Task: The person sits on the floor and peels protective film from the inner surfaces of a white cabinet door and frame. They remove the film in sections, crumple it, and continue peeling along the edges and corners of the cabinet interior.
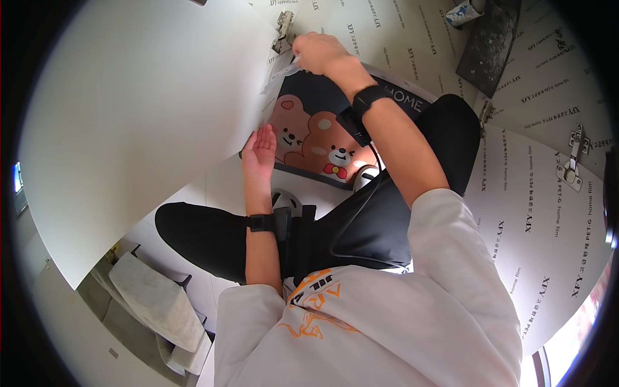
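Note:
A large white cabinet door (145, 106) stands swung out at the left. Along its inner side hangs a loose strip of translucent protective film (284, 73) with printing on it. The closed fingers of my right hand (321, 53) pinch the upper end of this strip, just below a metal concealed hinge (284, 30). Lower down, my left hand (261, 150) is palm up with straight fingers, close to the door's edge; whether it touches the door cannot be seen. Beneath both hands lies a dark doormat (316, 171) with two cartoon bears.
Printed film covers the cabinet panel (391, 36) ahead and another door (537, 232) at the right, which has a concealed hinge (573, 159). A dark, speckled board (491, 53) and a cup-like container (463, 14) are at upper right. A grey sofa (154, 295) stands lower left.

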Demonstrator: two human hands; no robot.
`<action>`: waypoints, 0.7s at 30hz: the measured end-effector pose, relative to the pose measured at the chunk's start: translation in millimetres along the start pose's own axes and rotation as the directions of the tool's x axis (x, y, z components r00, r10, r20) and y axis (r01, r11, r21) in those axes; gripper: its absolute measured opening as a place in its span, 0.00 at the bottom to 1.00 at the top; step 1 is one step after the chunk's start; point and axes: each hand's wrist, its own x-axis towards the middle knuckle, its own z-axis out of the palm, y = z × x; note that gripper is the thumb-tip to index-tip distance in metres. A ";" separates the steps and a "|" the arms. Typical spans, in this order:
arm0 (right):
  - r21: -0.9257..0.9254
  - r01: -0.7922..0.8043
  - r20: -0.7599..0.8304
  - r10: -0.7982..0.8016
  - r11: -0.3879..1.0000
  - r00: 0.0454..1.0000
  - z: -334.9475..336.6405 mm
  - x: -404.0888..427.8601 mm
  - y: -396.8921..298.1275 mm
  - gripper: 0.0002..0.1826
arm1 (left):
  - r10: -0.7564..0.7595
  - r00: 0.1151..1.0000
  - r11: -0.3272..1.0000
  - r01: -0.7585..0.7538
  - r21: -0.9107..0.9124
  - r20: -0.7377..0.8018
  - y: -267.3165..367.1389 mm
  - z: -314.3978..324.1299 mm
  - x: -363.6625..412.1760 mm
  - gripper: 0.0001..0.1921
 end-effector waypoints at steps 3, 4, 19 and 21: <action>0.017 -0.084 0.000 0.084 0.996 0.996 -17.6 -15.3 0.1 0.13 | 0.011 1.000 0.995 -0.011 0.098 0.000 -10.3 15.8 -9.4 0.19; 0.010 -0.094 -0.004 0.094 0.996 0.996 -17.3 -16.3 1.0 0.14 | 0.011 1.000 0.989 -0.012 0.146 0.007 -13.1 27.9 -15.2 0.21; 0.189 -0.446 0.163 0.420 0.875 0.893 -64.9 -31.0 45.0 0.15 | 0.102 0.975 0.842 -0.191 0.505 0.198 -59.0 184.3 37.9 0.18; 0.172 -0.424 0.193 0.392 0.889 0.900 -67.5 -41.3 43.2 0.16 | 0.190 0.959 0.672 -0.282 0.685 0.209 -69.3 185.7 42.0 0.16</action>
